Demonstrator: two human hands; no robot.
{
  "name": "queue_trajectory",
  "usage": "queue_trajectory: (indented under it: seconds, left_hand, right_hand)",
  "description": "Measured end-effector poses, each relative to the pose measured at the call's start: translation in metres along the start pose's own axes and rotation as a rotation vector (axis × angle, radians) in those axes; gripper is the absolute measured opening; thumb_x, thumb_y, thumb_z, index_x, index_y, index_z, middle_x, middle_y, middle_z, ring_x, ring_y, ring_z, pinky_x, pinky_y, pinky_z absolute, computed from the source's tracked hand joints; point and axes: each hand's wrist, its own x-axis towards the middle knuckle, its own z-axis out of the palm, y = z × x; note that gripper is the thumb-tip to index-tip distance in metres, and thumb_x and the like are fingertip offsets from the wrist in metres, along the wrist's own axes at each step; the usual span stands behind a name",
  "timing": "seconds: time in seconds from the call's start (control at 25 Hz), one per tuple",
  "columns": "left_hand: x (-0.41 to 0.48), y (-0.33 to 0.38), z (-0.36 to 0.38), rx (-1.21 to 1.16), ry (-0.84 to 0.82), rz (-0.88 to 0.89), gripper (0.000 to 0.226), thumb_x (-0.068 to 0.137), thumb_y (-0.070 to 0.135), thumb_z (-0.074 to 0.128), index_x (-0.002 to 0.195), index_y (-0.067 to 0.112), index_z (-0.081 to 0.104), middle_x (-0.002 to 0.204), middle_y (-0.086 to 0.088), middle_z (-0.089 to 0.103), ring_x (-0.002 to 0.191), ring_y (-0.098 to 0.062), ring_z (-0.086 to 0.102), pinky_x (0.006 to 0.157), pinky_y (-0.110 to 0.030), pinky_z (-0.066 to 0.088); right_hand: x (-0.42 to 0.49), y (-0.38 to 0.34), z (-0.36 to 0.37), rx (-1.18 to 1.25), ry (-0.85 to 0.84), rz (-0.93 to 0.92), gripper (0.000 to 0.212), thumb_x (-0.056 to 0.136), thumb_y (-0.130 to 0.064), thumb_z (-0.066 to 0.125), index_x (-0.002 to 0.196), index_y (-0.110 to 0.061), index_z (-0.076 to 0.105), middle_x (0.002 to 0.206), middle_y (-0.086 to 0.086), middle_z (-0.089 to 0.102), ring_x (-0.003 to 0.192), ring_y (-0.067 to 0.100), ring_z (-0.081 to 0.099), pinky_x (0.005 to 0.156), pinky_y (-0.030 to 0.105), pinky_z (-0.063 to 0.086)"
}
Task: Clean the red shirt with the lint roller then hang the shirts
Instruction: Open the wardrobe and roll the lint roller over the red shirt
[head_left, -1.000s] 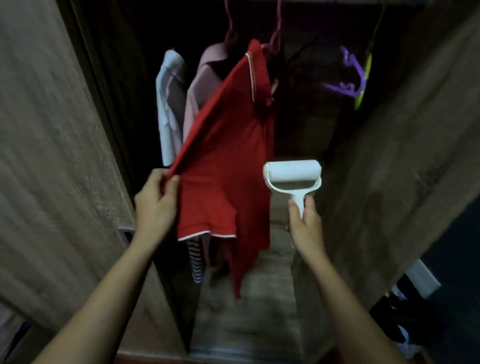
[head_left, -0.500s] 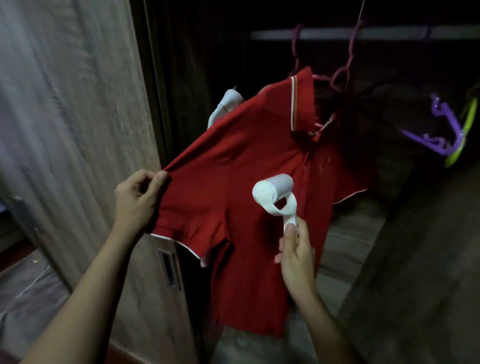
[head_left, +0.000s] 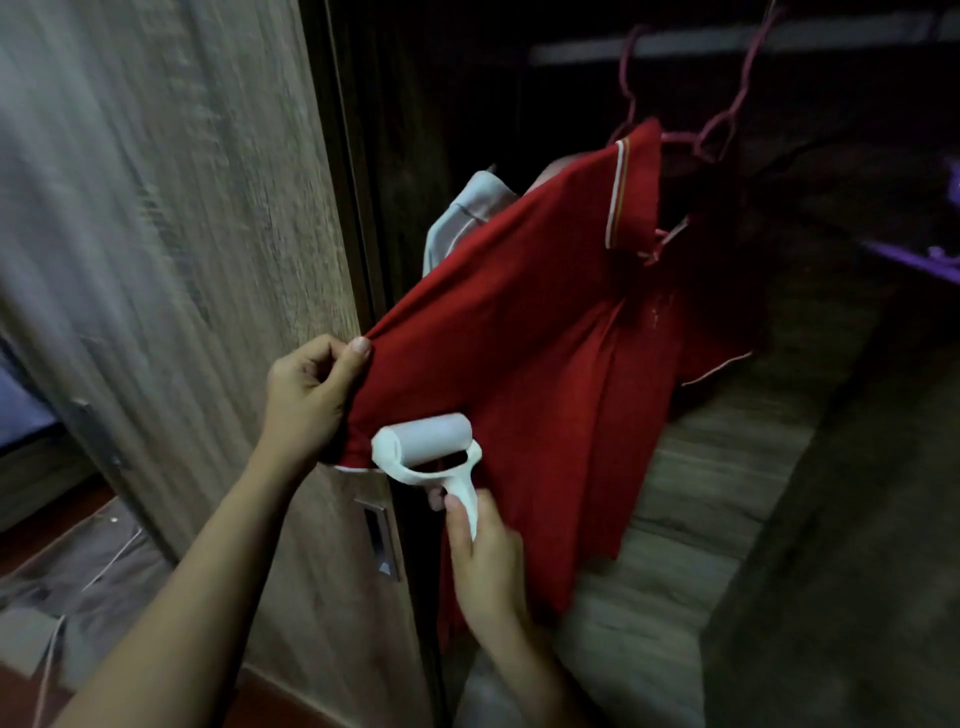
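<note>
A red polo shirt (head_left: 540, 322) with a white-striped collar hangs on a pink hanger (head_left: 722, 130) inside a dark wardrobe. My left hand (head_left: 306, 395) pinches the shirt's sleeve and pulls it out taut toward the left. My right hand (head_left: 483, 561) grips the handle of a white lint roller (head_left: 426, 441), whose roll lies against the sleeve near its white-trimmed hem. A white shirt (head_left: 462, 213) hangs behind the red one, mostly hidden.
The open wooden wardrobe door (head_left: 171, 260) stands close on the left, with a metal latch plate (head_left: 379, 540) on its edge. A rail (head_left: 727, 44) runs across the top. A purple hanger (head_left: 919, 260) shows at far right. The wardrobe's wooden floor (head_left: 691, 519) lies below.
The roller has moved down and left from mid-chest to the sleeve hem beside my left hand. The view has shifted closer, and the sleeve stays pulled taut.
</note>
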Motion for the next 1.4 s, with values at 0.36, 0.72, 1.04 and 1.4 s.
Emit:
queue_trajectory:
  seconds: [0.36,0.72,1.04,1.4]
  left_hand:
    - [0.000,-0.002,0.000,-0.053,-0.003,-0.015,0.037,0.091,0.022,0.058,0.055,0.024,0.047,0.048,0.015,0.043,0.050,0.003,0.035,0.047,-0.016,0.030]
    - [0.000,-0.001,-0.001,-0.069,-0.002,-0.022,0.034,0.091,0.023,0.058,0.059,0.021,0.047,0.053,0.012,0.043,0.052,0.000,0.035,0.048,-0.018,0.030]
    - [0.001,-0.002,-0.001,-0.050,-0.008,-0.006,0.035,0.088,0.027,0.060,0.054,0.026,0.052,0.048,0.014,0.045,0.051,0.001,0.036,0.049,-0.018,0.031]
    - [-0.001,0.002,0.001,-0.026,0.023,-0.008,0.035,0.090,0.019,0.060,0.057,0.021,0.049,0.046,0.015,0.049,0.048,0.004,0.038,0.049,-0.014,0.031]
  right_hand:
    - [0.075,-0.017,-0.043,-0.030,0.376,-0.095,0.029,0.096,-0.031,0.044,0.100,-0.005,0.056,0.084,0.024,0.069,0.076,0.040,0.065,0.057,0.038,0.034]
    - [0.098,-0.044,-0.067,0.038,0.510,-0.271,0.029,0.094,-0.028,0.043,0.093,-0.001,0.055,0.077,0.026,0.067,0.069,0.041,0.060,0.052,0.031,0.021]
    - [0.040,0.059,-0.019,-0.148,0.249,-0.052,0.045,0.091,-0.044,0.036,0.097,-0.004,0.056,0.077,0.025,0.068,0.072,0.042,0.066,0.055,0.030,0.030]
    - [0.082,0.091,-0.026,-0.161,0.258,0.092,0.046,0.096,-0.042,0.035,0.109,-0.004,0.056,0.091,0.030,0.067,0.084,0.045,0.065,0.065,0.042,0.047]
